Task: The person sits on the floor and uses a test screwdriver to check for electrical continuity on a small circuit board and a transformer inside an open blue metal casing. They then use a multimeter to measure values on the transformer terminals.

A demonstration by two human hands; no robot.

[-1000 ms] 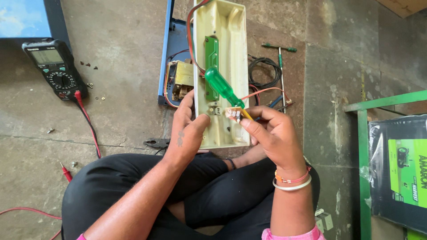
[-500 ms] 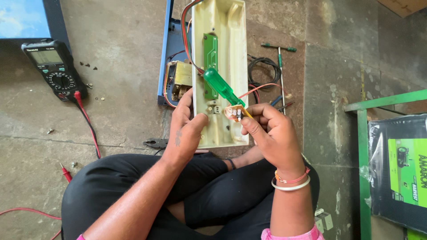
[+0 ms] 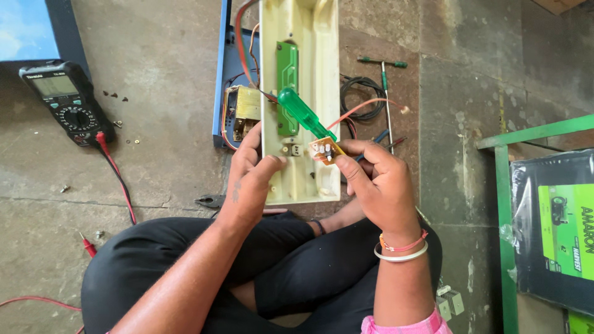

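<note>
While the cream plastic housing (image 3: 303, 173) rests on the lap, steadied at its near end by the curled left hand (image 3: 250, 179), the right hand (image 3: 377, 182) pinches a green-handled screwdriver (image 3: 300, 114) and small orange circuit board (image 3: 326, 149) just beside it.

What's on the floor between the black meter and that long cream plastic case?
In the head view, between the multimeter and the cream case: mostly bare concrete with tiny scattered screws, then a blue box beside the case.

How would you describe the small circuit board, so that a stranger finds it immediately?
Start at the long cream plastic housing lying on the stone floor. At its lower right edge, the right hand pinches a small orange-brown circuit board. Unlike the green board inside the housing, it is tiny and lifted.
</note>
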